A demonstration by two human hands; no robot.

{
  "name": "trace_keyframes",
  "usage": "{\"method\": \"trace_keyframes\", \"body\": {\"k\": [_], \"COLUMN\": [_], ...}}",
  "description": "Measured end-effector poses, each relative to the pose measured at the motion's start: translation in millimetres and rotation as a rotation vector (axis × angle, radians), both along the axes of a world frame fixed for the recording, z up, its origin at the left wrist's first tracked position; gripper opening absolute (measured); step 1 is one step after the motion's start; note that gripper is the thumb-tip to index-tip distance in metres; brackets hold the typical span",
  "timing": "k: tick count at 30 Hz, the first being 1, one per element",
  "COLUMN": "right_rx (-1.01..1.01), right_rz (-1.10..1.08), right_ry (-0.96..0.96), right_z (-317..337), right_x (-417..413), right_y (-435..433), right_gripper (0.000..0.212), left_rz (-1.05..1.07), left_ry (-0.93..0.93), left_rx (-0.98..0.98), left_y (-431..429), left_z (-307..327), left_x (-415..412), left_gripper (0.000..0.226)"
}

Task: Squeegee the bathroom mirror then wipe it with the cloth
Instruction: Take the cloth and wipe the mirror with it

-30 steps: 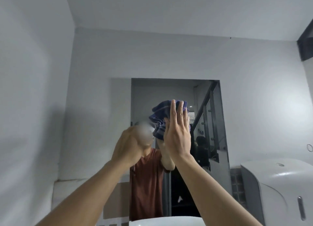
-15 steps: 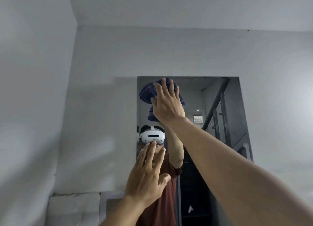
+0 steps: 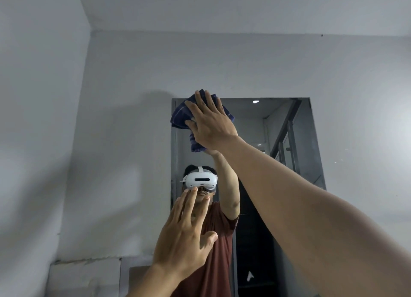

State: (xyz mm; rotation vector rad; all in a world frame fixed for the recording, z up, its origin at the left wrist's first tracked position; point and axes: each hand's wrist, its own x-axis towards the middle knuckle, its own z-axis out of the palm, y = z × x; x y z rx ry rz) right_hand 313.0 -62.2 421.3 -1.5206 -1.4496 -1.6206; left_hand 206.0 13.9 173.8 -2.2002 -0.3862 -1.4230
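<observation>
Grey-white wall (image 3: 124, 78) fills most of the view, meeting the ceiling (image 3: 222, 5) high up and a side wall at my left. A cracked, rough ledge line runs along the wall low at left.

Mirror (image 3: 289, 141): tall, upright rectangle set in the wall, right of centre. Its glass reflects a stair railing, a small ceiling light near the top edge, and me in a rust-red shirt with a white headset (image 3: 201, 180).

My right arm (image 3: 311, 207) crosses the frame from the lower right corner, stretched up toward the mirror's top left corner.

My right hand (image 3: 210, 123) lies flat, fingers spread and pointing up, palm pressing the cloth (image 3: 180, 116) against the glass. Not a fist grip; the hand pins the cloth by pressure. Whether any finger curls under the fabric I cannot tell.

The cloth is dark blue with thin pale stripes, bunched, sitting at the mirror's upper left corner. Its top edge pokes just above the mirror's upper border, and a fold hangs down below my palm.

My left hand (image 3: 184, 232) is raised lower down, in front of the mirror's left portion, open, fingers extended and slightly apart, thumb out to the right, holding nothing. Fingertips reach up near the reflected headset. Whether they touch the glass I cannot tell.
</observation>
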Motion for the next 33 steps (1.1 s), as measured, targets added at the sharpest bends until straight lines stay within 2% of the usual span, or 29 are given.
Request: {"method": "trace_keyframes", "body": {"k": [4,10,17,25,33], "right_rx": [0.033,0.09,0.165,0.191,0.265], "right_rz": [-0.007,0.011,0.044,0.025,0.012], "right_ry": [0.054,0.156,0.302,0.307,0.4], "right_z": [1.1,4.9,4.3,-1.7,-16.3], "right_x": [13.4,43.0,79.6,96.4,121.9], "right_y": [-10.5,-38.0,-72.1,-87.0,-106.5], "right_gripper": [0.054,0.053,0.048,0.05,0.052], "left_rz": [-0.015,-0.046,0.025,0.012,-0.002], "left_ry": [-0.007,-0.072,-0.045,-0.03,-0.036], "left_rx": [0.004,0.017,0.031,0.007,0.014], "left_y": [0.9,-2.4,9.8,8.6,7.5], "left_z": [0.3,15.4,50.5,52.7,52.4], "left_x": [-0.4,-1.9,-6.2,-5.5,-5.2], "left_gripper": [0.087,0.064,0.078,0.086,0.087]}}
